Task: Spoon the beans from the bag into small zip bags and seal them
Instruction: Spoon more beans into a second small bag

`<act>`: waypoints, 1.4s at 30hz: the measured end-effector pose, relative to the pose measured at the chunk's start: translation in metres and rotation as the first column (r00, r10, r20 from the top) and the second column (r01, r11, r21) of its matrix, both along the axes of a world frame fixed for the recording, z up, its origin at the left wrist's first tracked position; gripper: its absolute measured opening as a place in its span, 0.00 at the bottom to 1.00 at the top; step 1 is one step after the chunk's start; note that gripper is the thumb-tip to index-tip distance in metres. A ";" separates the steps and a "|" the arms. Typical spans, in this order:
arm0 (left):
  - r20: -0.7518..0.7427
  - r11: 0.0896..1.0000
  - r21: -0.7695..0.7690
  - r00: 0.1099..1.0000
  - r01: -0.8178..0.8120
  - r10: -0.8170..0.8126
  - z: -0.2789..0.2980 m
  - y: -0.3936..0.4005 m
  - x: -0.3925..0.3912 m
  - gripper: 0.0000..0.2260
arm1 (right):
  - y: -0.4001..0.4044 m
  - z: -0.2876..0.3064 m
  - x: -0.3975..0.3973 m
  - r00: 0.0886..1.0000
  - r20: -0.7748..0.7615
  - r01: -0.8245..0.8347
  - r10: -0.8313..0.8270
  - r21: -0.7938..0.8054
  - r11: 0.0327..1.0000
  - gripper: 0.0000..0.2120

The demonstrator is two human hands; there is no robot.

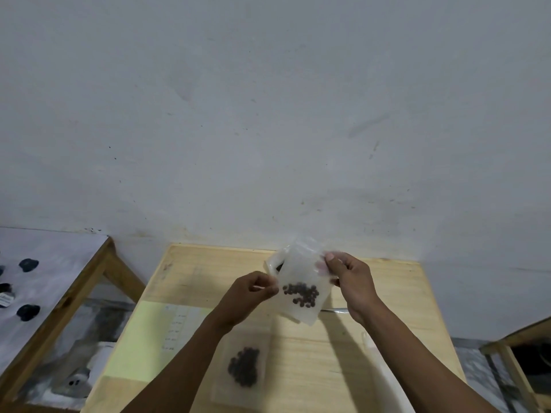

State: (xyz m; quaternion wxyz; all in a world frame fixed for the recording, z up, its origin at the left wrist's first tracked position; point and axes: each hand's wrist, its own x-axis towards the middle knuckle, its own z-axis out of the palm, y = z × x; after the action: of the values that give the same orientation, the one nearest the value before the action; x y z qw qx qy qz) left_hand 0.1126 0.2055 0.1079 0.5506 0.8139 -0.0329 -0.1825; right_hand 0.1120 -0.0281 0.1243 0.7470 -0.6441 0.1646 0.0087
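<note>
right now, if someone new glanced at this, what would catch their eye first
First, the small clear zip bag held up in mid-air over the far part of the wooden table, dark beans pooled at its bottom, with the left hand pinching its left edge and the right hand pinching its top right. Next, a second bag of beans lying flat on the table nearer the person, beside a pale yellow sheet.

No writing can be read anywhere here: faint printed lines run down a white sheet lying on the desk, too blurred to make out, and a small label at the far left stays illegible.
</note>
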 end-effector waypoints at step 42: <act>0.132 0.992 -0.054 0.986 0.115 -0.107 0.033 0.096 -0.007 0.09 | 0.096 0.015 -0.042 0.958 0.027 -0.237 0.285 -0.483 0.843 0.14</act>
State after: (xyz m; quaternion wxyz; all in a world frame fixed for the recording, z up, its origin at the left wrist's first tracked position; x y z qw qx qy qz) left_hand 0.1054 0.3016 0.1413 0.5613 0.8034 -0.1191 -0.1590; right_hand 0.0700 0.0676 0.1396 0.5654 -0.8232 0.0361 0.0383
